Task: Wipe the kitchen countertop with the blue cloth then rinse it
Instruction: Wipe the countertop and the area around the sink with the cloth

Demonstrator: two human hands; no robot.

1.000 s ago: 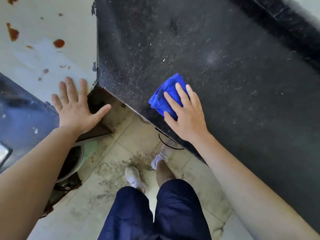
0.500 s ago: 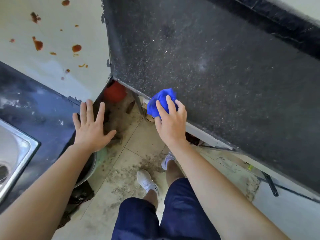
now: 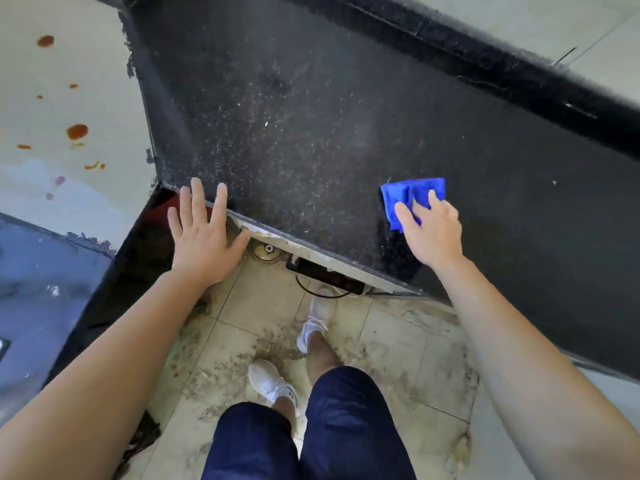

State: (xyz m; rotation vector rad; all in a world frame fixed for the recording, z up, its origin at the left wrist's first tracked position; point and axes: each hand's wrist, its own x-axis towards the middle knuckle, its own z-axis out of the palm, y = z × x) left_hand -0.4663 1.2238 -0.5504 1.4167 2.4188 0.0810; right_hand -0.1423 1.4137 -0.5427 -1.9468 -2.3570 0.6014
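Wiping is the step in hand, by my reading. Right hand (image 3: pixel 433 230) lies palm-down on the cloth (image 3: pixel 412 195), fingers spread and nearly straight, pressing it to the counter (image 3: pixel 311 133); I see no pinch or curl round it. Cloth is bunched, at about 3 o'clock from frame centre, on the dark top and set back a little from the front edge. Left hand (image 3: pixel 204 237) is at 9 o'clock, well apart from the right, fingers splayed and holding nothing, fingertips over the counter's front edge near its corner; contact or hover, I cannot tell. Pale grit speckles the top from 9 to 11 o'clock of the cloth, thickest toward the corner; the patch beside the cloth looks darker and cleaner. Judgement: wipe partly done, rinse not begun. Next move calls for firm downward pressure and a sweep toward 9 o'clock through the speckled zone, gathering the grit rather than scattering it. Floor (image 3: pixel 398 341) at 6 o'clock carries debris. Red spots mark the wall (image 3: pixel 69 81) at 10 o'clock.
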